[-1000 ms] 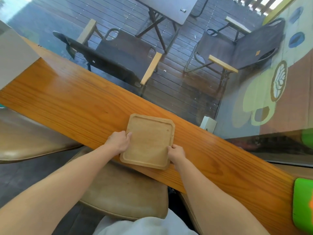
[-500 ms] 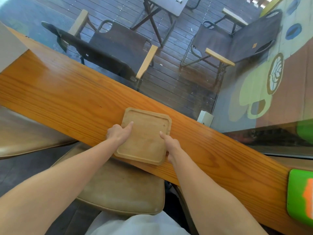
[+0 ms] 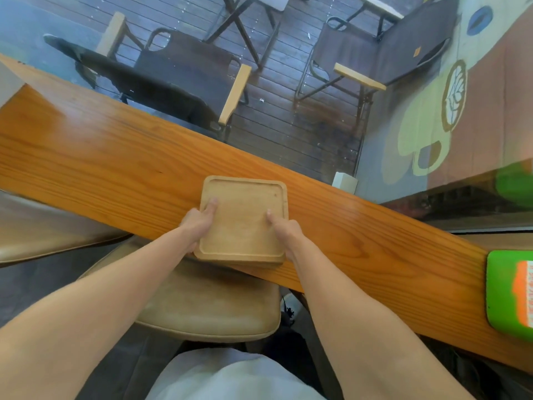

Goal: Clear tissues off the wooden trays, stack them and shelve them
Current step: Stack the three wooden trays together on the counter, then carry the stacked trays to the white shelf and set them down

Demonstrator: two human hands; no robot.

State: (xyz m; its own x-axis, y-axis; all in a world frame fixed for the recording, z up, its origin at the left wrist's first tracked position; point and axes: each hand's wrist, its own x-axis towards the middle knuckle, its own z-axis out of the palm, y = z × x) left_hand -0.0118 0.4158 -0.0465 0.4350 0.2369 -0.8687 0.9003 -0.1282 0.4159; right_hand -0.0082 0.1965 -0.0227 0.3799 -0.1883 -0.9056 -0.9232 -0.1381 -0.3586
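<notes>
A stack of square light-wood trays sits at the near edge of the long orange-brown counter, its front edge overhanging slightly. The top tray is bare, with no tissue on it. My left hand grips the stack's left side, thumb on the top tray's surface. On the stack's right side my right hand holds on the same way, thumb resting inside the rim. How many trays lie under the top one I cannot tell.
A tan padded stool stands below the counter under my arms, another stool at left. A small white box sits at the counter's far edge. A green tray lies at the right end. Behind glass are dark folding chairs.
Both thumbs have come up onto the top tray and the stack has slid toward me until its front edge hangs over the counter. The view has tilted down slightly.
</notes>
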